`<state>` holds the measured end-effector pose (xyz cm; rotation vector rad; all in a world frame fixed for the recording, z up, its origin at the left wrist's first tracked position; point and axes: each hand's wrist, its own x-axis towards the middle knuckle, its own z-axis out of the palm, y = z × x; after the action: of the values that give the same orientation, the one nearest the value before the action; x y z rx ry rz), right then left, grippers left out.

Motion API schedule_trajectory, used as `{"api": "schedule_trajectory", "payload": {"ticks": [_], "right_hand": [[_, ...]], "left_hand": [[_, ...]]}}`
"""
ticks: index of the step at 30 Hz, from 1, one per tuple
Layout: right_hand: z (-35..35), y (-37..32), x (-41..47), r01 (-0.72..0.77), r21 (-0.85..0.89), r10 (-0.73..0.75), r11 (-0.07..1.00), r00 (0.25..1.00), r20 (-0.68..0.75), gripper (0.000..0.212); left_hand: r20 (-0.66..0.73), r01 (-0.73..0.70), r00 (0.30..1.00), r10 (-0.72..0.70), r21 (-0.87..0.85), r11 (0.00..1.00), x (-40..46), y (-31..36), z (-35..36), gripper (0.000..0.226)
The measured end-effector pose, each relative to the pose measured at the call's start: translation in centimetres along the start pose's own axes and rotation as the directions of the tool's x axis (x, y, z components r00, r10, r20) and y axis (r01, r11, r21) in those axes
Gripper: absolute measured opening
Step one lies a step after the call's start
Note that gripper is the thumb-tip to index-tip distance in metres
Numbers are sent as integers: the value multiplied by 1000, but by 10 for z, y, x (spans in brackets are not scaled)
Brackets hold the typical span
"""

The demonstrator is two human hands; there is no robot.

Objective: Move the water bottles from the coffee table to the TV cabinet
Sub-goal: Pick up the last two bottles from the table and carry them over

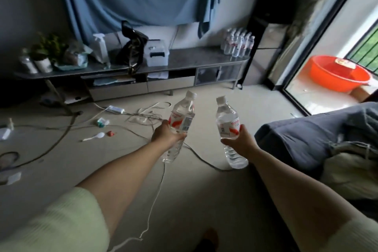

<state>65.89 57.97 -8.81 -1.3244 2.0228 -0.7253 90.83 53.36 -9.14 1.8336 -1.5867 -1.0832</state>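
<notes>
Both hands out front, each wrapped tight round a bottle: my left hand point(166, 134) grips the left bottle point(180, 117) at its label, cap tipped toward one o'clock; my right hand point(239, 141) clamps the right bottle point(228, 124), cap leaning toward eleven. The two bottles are near each other, not touching, over the floor. Up at twelve o'clock runs the TV cabinet point(184, 61), long and dark-topped, with a cluster of water bottles point(238, 44) standing at its one o'clock end. At three o'clock, the grey sofa point(306, 135). At two o'clock, an orange basin point(337, 73). White cables point(151, 206) trail across the floor below my arms.
</notes>
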Motion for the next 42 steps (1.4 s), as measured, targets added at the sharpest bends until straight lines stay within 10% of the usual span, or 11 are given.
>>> {"api": "schedule_trajectory", "payload": {"ticks": [21,42], "right_hand": [[-106,77,247,-124,86,131,989,988,-86,51],[-127,4,542,-192,198,229,961,955,-189,57]], "left_hand": [[137,-25,990,16,66,997,209,152,159,65],[175,-69,983,60,47,997,524,284,167,54]]}}
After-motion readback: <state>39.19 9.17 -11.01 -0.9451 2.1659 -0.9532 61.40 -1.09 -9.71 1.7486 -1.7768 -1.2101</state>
